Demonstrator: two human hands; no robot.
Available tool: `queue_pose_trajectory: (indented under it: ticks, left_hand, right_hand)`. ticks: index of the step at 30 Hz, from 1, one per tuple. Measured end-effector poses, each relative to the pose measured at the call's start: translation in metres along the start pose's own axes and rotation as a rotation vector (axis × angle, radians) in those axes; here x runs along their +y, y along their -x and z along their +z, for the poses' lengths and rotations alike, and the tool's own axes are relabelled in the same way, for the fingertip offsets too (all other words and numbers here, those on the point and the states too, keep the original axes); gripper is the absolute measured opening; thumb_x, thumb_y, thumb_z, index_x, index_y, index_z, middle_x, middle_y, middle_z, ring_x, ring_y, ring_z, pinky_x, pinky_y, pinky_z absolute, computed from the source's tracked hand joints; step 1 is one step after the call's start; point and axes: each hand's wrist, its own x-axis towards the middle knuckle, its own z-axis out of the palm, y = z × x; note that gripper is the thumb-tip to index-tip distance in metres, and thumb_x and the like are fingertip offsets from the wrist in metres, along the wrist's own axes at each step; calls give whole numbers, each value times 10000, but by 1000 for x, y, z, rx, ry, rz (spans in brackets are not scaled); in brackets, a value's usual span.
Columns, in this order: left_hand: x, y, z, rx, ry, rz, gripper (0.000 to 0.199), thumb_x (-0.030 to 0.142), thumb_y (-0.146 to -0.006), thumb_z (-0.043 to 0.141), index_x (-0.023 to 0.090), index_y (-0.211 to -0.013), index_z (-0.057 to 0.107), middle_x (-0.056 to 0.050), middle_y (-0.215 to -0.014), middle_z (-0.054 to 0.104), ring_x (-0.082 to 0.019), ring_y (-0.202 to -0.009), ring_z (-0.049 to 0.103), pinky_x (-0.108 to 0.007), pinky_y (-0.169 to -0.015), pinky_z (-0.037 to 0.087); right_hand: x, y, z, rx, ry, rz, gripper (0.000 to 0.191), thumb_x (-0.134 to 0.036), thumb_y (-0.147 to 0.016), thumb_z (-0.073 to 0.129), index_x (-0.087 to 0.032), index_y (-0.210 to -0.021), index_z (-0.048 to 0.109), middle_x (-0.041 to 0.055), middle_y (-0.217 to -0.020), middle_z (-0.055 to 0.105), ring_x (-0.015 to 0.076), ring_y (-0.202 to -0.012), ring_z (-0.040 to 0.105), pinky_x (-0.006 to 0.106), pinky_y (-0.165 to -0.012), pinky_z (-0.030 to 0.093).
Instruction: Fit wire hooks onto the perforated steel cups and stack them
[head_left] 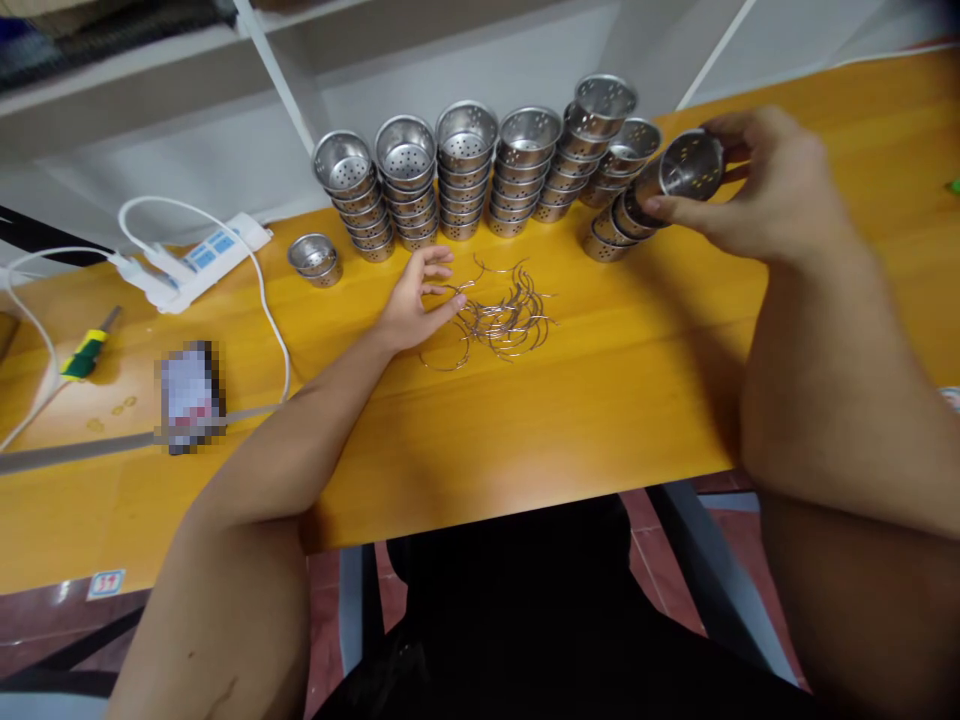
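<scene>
My right hand (772, 185) grips a perforated metal cup (686, 168) by its sides, thumb in front and fingers behind. That cup is at the top of a tilted stack of similar cups (611, 235); whether it is fully nested in them I cannot tell. My left hand (420, 300) is open, fingers apart, at the left edge of a loose pile of thin curved metal wires (510, 315). Its thumb overlaps the wires in view, and nothing shows in its grasp. Several upright stacks of the same cups (465, 165) line the back of the table.
A short cup stack (315, 260) stands apart at the left. Beyond it are a white power strip (214, 265) with cables, a green-yellow screwdriver (86, 350) and a blurred-out phone-like object (191, 395). A shelf wall (450, 60) borders the wooden table (525, 430).
</scene>
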Motion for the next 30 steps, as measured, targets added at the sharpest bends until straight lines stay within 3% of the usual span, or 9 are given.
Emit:
queue_pose_trajectory:
  ticks: [6, 8, 12, 14, 19, 24, 27, 30]
  left_hand:
    - [6, -1, -2, -7, 11, -66, 792, 688, -1107, 971, 357, -1719, 593, -154, -1799, 665, -300, -1529, 763, -455, -1206, 764]
    - [9, -1, -2, -7, 3, -90, 796, 681, -1098, 982, 356, -1717, 601, -152, -1800, 666, -301, -1525, 758, -460, -1207, 761]
    - [13, -2, 0, 6, 5, -96, 784, 625, -1075, 1008, 353, -1696, 614, -144, -1777, 688, -294, -1506, 769, -453, -1189, 761]
    - [14, -3, 2, 16, 1, -98, 774, 577, -1056, 1020, 344, -1679, 623, -146, -1760, 708, -295, -1499, 778, -457, -1184, 763]
    - [14, -3, 3, 10, -11, -95, 768, 575, -1041, 1003, 330, -1661, 621, -152, -1739, 729, -297, -1492, 791, -460, -1189, 765]
    - [13, -3, 4, 9, -30, -53, 704, 532, -1072, 951, 316, -1655, 622, -167, -1739, 739, -301, -1491, 810, -467, -1183, 770]
    - [14, -4, 4, 6, -38, -75, 699, 503, -1058, 965, 320, -1644, 631, -158, -1726, 751, -303, -1496, 812, -467, -1188, 768]
    - [16, -4, 4, -4, -14, -68, 696, 516, -1063, 957, 315, -1644, 632, -161, -1717, 753, -299, -1498, 810, -462, -1195, 765]
  right_hand:
    - [-1, 9, 5, -78, 36, -29, 986, -286, -995, 1153, -194, -1865, 698, 277, -1854, 703, 389, -1660, 767, 518, -1423, 629]
    - [0, 12, 6, -84, 24, -56, 1094, -294, -993, 1136, -206, -1944, 603, 297, -1944, 600, 392, -1761, 684, 502, -1480, 575]
    - [2, 16, 14, -101, -24, -105, 1480, -305, -902, 1195, -157, -2090, 324, 347, -2078, 374, 398, -1922, 485, 478, -1655, 347]
    - [4, 18, 20, -102, -30, -110, 1518, -364, -919, 1188, -151, -2111, 272, 347, -2100, 333, 401, -1972, 396, 496, -1686, 268]
    - [6, 19, 30, -67, -143, -203, 1233, -500, -1017, 1074, -239, -2042, 440, 292, -2099, 437, 414, -1964, 453, 565, -1670, 292]
    - [-6, 17, 25, -110, -153, -172, 1221, -564, -1028, 1085, -222, -2032, 479, 266, -2105, 470, 345, -1972, 486, 467, -1663, 308]
    - [-14, 11, 15, -155, -56, -127, 1274, -417, -983, 1152, -234, -2054, 489, 236, -2103, 496, 327, -1973, 501, 440, -1653, 334]
    - [-18, 4, 4, -208, 34, -135, 1373, -153, -864, 1192, -211, -2069, 535, 270, -2037, 579, 392, -1904, 595, 472, -1611, 417]
